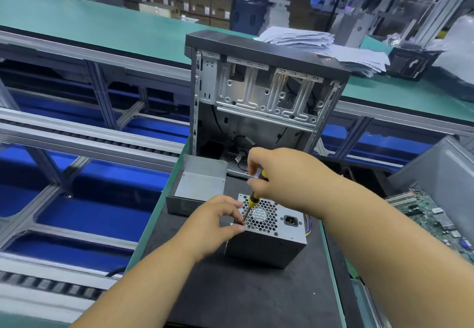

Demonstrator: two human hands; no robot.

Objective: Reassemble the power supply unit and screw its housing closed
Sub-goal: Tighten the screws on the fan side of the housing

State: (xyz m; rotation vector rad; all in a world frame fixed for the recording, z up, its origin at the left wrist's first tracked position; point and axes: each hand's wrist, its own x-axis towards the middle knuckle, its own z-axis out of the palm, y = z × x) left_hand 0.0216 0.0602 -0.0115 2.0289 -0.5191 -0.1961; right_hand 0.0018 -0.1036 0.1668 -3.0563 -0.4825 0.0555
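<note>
On the dark surface (230, 297) an open metal housing shell (198, 186) sits at the left, holding nothing I can see. Just beside it the left hand (218, 222) pinches at the corner of the power supply unit (269, 235), probably steadying the screw. The right hand (279, 176) grips a yellow-and-black screwdriver (252, 199), tip angled down onto that corner. Behind stands a bare computer case (264, 96), only loose cables inside. At the far right lies a circuit board (431, 214).

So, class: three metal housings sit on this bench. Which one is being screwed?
The closed power supply unit nearest the person, with the honeycomb grille; the screwdriver touches it. The open tray and computer case stand untouched.
</note>
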